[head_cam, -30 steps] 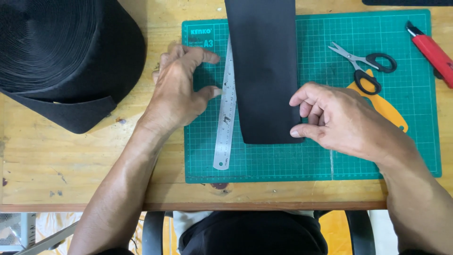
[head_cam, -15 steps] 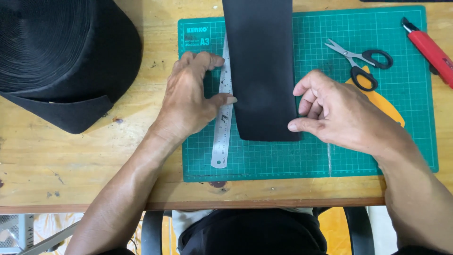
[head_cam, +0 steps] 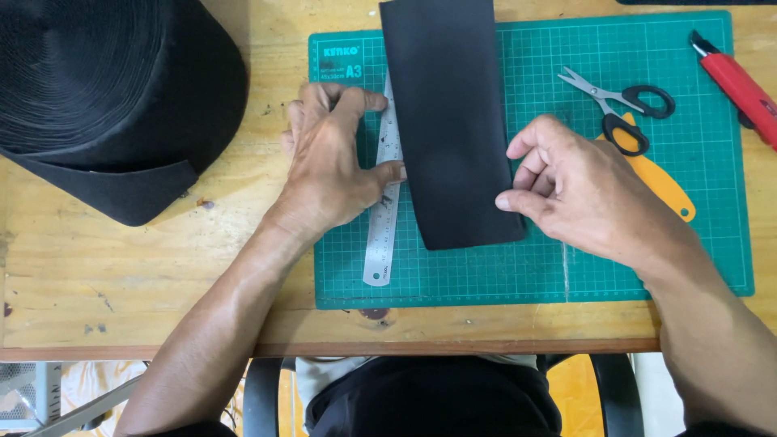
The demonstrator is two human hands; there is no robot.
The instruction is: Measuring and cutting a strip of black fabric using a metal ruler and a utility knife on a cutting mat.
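Overhead view of a green cutting mat [head_cam: 696, 267] on a wooden table [head_cam: 121, 283]. A black strip [head_cam: 449, 121] lies along the mat's middle, running off the far edge, its cut end toward the near edge. A steel ruler [head_cam: 384, 218] lies just beside the strip's left edge. The left hand [head_cam: 332, 166] presses flat on the ruler, fingers spread and open, thumb tip touching the strip's left edge. The right hand [head_cam: 583, 190] rests at the strip's right edge, fingers loosely curled, thumb and fingertip touching that edge near the cut end; it grips nothing. Scissors [head_cam: 619, 105] and a yellow tool [head_cam: 660, 182] lie toward the mat's right edge, a red knife [head_cam: 740, 85] at its far right corner, a black roll [head_cam: 105, 97] at the table's far left
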